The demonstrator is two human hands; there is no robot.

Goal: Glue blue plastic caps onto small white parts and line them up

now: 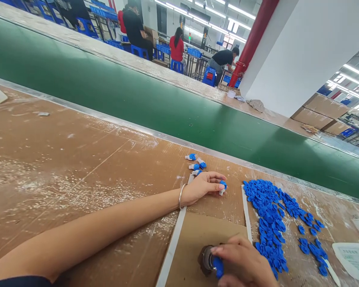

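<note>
I see the person's left hand point(205, 187) pinching a blue-and-white part point(223, 188) beyond the cardboard point(191, 235); nearer, the blurred right hand point(247, 261) grips a blue piece point(217, 266) beside a metal cup point(208, 257), left of the blue pile point(267, 215).

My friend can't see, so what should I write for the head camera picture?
A person's left hand holds a small blue-and-white piece, while the blurred right hand holds a blue piece at a round, shiny object. Many loose blue pieces lie to the right, and a long green strip runs behind.
</note>
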